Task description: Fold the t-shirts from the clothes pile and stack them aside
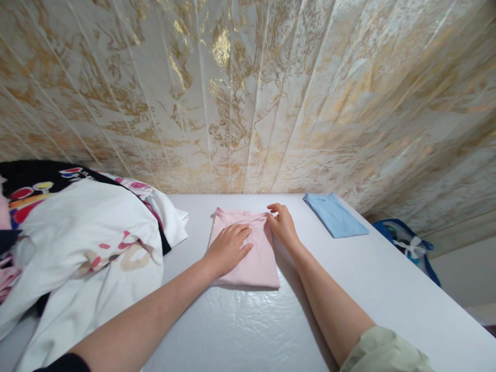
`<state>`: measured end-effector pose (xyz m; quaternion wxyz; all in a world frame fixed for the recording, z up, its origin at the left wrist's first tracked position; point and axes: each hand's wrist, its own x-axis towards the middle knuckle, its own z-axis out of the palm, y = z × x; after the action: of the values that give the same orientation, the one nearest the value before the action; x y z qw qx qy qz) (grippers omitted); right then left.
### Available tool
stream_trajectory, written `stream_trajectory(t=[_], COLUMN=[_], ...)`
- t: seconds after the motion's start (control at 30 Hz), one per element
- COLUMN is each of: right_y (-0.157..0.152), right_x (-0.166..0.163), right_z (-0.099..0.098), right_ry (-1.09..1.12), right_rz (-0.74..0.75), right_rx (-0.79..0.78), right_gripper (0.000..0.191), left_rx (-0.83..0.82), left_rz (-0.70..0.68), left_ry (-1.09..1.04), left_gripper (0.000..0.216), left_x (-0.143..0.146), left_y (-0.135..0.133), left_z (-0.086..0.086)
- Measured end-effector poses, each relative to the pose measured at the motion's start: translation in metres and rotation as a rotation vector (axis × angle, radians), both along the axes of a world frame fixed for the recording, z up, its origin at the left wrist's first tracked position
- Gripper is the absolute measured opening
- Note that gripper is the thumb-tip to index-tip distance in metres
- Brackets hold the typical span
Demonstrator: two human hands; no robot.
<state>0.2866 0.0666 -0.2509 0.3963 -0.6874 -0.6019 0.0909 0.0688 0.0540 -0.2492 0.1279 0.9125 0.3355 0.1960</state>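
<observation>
A pink shirt (256, 266), folded into a near-square with its neckline at the far edge, lies on the white table (240, 330). Across its middle, my left hand (229, 249) rests flat with the fingers stretched out, holding nothing. At the shirt's far right corner is my right hand (282, 223). Its thumb is at the fabric's edge, while the other fingers are bent and raised apart from it. Under the left palm, part of the shirt is hidden.
On the left is a heap of loose clothes, including a white printed garment (104, 227) and a black one (34, 173). A folded light blue garment (335, 214) lies at the far right. Beyond the table's right edge sits a blue bag (406, 245). A gold-patterned curtain (232, 103) hangs behind.
</observation>
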Motion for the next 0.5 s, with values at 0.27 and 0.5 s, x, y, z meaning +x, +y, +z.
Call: stream_trajectory(t=[0.27, 0.5], right_y=[-0.017, -0.021], right_x=[-0.012, -0.012], right_z=[0.027, 0.034], right_ry=[-0.338, -0.504], right_rz=[0.049, 0.063], right_rx=[-0.298, -0.407], right_gripper=[0.021, 0.029], left_rx=[-0.02, -0.016], left_rz=[-0.023, -0.02], left_ry=[-0.037, -0.063], left_gripper=[0.038, 0.037], left_x=[-0.003, -0.004], left_y=[0.0, 0.001], left_z=[0.001, 0.0])
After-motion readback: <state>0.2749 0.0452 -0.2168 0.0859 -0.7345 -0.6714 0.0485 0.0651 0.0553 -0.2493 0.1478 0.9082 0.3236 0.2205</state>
